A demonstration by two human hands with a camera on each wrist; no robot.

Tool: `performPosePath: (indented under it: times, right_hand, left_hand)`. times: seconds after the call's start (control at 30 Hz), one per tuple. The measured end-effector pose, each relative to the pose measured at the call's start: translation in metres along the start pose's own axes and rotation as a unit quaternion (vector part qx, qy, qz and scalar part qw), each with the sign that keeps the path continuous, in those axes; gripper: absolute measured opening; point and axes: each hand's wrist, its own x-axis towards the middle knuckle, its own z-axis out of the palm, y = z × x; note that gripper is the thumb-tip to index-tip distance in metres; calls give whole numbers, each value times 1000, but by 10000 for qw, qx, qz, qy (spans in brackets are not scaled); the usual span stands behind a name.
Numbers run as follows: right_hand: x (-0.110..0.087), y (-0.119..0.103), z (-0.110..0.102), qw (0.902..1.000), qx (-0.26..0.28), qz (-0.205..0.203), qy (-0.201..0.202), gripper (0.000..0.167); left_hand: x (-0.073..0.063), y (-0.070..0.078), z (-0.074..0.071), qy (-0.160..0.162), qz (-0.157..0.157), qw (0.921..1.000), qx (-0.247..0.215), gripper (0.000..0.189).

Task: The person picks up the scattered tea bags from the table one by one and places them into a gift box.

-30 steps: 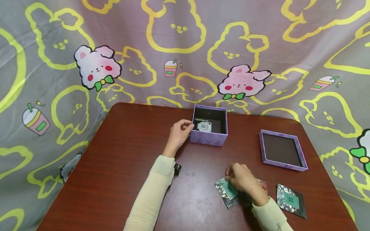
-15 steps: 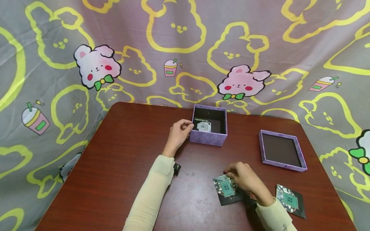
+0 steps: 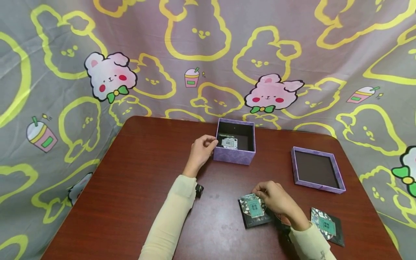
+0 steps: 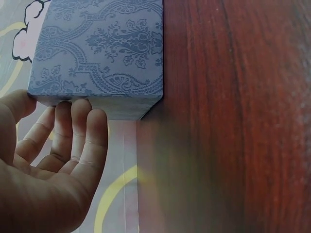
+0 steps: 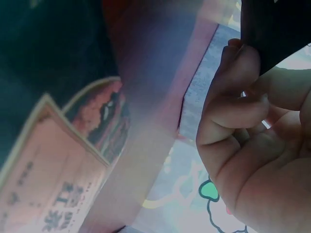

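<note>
My left hand (image 3: 202,150) holds the left side of an open purple box (image 3: 234,156). In the left wrist view its fingertips (image 4: 97,119) bear on the patterned box, with the thumb at one corner. A flat sachet (image 3: 229,142) with a pale label lies inside the box. My right hand (image 3: 276,198) pinches the upper edge of a dark square sachet (image 3: 255,208) with a green label. The dark back of this held sachet (image 5: 277,29) shows between thumb and finger in the right wrist view. Under that hand lies another sachet (image 5: 48,174) with a pinkish label, mostly hidden from the head view.
One more green-labelled sachet (image 3: 326,226) lies at the right, beside the right sleeve. The purple box lid (image 3: 316,169) rests inside-up at the table's right. A printed curtain (image 3: 208,54) hangs behind the brown table (image 3: 146,155).
The right hand has pulled up the green-labelled sachet, which has turned straighter and shifted slightly left and away. The left hand and the box have stayed in place.
</note>
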Motion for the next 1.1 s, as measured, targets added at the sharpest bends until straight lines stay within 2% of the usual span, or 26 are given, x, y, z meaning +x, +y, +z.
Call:
performPosePath:
  times: [0.43, 0.83, 1.1]
  right_hand:
    - [8, -3, -8, 9999, 20, 30, 148, 15]
    - [25, -13, -26, 9989, 185, -10, 441, 13]
    - [41, -17, -40, 9962, 391, 19, 772, 13]
  left_hand:
    - [-1, -1, 0, 12, -21, 10000, 92, 22]
    - [-2, -4, 0, -19, -48, 9999, 102, 23]
    - [-1, -3, 0, -49, -21, 9999, 117, 27]
